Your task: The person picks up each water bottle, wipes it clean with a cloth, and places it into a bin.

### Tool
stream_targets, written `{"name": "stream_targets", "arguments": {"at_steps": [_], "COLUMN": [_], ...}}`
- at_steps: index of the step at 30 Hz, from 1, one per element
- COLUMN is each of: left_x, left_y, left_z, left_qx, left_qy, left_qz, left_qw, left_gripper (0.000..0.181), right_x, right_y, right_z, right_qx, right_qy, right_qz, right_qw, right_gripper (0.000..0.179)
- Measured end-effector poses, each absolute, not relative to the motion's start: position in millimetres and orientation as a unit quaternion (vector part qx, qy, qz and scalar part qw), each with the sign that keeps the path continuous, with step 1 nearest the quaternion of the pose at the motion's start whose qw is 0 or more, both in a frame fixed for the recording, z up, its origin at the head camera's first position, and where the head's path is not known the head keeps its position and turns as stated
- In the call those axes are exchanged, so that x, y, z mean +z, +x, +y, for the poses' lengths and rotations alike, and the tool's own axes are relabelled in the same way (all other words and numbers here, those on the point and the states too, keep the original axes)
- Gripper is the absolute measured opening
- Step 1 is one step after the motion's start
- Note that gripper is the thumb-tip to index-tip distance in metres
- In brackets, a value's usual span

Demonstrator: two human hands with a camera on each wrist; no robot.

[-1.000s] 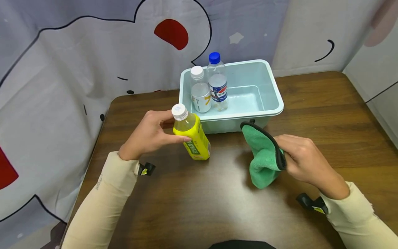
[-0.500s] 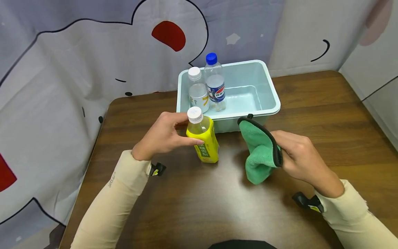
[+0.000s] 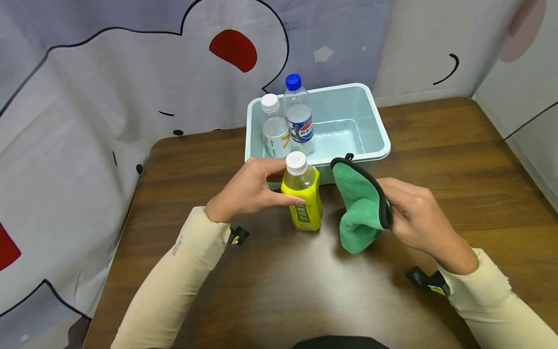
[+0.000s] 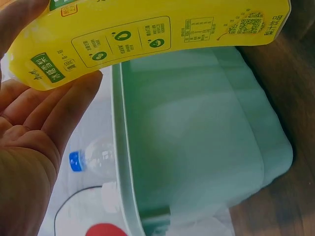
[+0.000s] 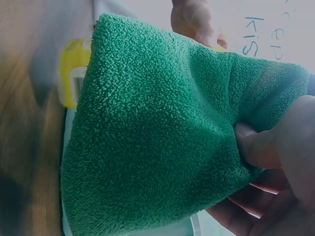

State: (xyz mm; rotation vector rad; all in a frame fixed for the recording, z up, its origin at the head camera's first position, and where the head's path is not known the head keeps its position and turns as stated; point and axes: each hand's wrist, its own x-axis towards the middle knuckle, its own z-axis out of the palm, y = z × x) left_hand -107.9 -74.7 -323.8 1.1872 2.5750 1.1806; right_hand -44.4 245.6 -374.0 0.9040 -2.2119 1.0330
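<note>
My left hand (image 3: 248, 190) grips a yellow-labelled drink bottle (image 3: 307, 206) with a white cap, thumb across its front. The bottle stands nearly upright in front of the tub, its label facing me. In the left wrist view the yellow bottle (image 4: 162, 37) crosses the top, with the fingers (image 4: 74, 108) under it. To its right, my right hand (image 3: 420, 218) pinches a green cloth (image 3: 362, 213) with black edging, which hangs folded over the table. The cloth (image 5: 147, 123) fills most of the right wrist view, the thumb pressed into it.
A pale blue plastic tub (image 3: 377, 126) stands at the back of the wooden table (image 3: 270, 291). Two clear bottles stand in its left end: a white-capped bottle (image 3: 275, 131) and a blue-capped Pepsi bottle (image 3: 300, 116). A printed curtain (image 3: 109, 87) hangs behind the table.
My left hand has carried the yellow bottle to the right, closer to the cloth. My right hand keeps its hold on the cloth, nearly in place. The view has shifted slightly.
</note>
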Motion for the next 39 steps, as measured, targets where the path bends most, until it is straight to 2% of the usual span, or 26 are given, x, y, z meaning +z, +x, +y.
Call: {"name": "stream_targets", "arguments": {"at_steps": [22,26,32,39], "left_x": [-343,-344,-347,-347], "left_y": [-114,-114,-113,-111], "left_z": [-46,-43,-39,-33], "left_qx": [0.363,0.355,0.352,0.336], "left_qy": [0.430,0.429,0.419,0.420], "left_qz": [0.826,0.830,0.837,0.843], "left_qw": [0.014,0.012,0.014,0.007], "left_gripper": [0.054,0.054,0.051,0.048], "right_x": [-360,-356,-352,-349], "right_y": [-53,-54,-54,-53], "right_z": [228,223,215,206], "right_qx": [0.413,0.413,0.415,0.385], "right_qy": [0.341,0.340,0.330,0.299], "right_qz": [-0.797,-0.796,-0.803,-0.840], "right_qw": [0.278,0.282,0.274,0.240], "right_gripper": [0.029,0.032,0.046,0.049]}}
